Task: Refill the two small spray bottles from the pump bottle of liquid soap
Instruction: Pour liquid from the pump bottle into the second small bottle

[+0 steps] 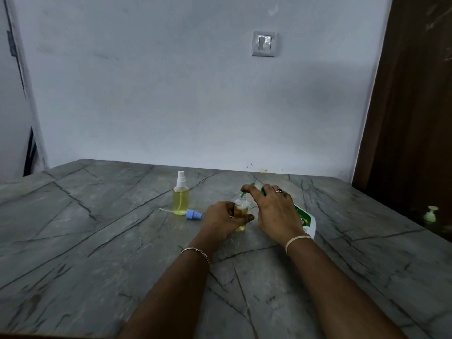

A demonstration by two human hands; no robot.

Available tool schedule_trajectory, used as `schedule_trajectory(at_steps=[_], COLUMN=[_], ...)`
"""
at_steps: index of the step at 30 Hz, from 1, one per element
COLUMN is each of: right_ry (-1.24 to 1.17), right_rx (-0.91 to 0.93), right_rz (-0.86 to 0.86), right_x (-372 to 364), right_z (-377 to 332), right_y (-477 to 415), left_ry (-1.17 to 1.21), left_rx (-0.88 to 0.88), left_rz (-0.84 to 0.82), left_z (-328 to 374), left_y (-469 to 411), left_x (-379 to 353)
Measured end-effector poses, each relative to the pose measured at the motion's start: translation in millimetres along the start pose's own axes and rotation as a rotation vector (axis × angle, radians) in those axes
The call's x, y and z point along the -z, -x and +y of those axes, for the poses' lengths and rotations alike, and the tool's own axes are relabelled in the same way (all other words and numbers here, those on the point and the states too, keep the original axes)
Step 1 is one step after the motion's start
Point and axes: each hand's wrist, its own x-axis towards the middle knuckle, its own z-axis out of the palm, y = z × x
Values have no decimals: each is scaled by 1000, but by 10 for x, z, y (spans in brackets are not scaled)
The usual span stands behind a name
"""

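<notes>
On table (pixel 97 241): left hand (pixel 220 220) grips uncapped spray bottle (pixel 241 210); right hand (pixel 274 211) grips tilted pump bottle (pixel 306 222).

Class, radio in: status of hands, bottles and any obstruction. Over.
Left hand grips open spray bottle. Right hand holds pump bottle tilted, nozzle at its mouth. White-capped spray bottle stands full. Blue spray cap lies between bottles; nothing blocking.
</notes>
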Motion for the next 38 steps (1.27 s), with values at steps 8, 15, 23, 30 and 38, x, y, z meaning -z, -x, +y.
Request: schedule_trajectory(at_steps=[8, 15, 23, 30, 38], right_ry=[-37, -41, -73, -78, -83], right_rx=[6, -20, -8, 15, 3], right_rz=[-5, 22, 11, -18, -17], right_x=[7, 23, 32, 41, 35], right_z=[70, 31, 45, 96, 19], right_y=[41, 30, 29, 47, 4], left_ry=[9, 26, 3, -35, -47], left_rx=[2, 2, -5, -28, -42], left_rz=[-22, -23, -19, 12, 6], left_z=[16, 3, 2, 0, -2], left_y=[-4, 1, 8, 11, 16], left_x=[19, 32, 18, -2, 14])
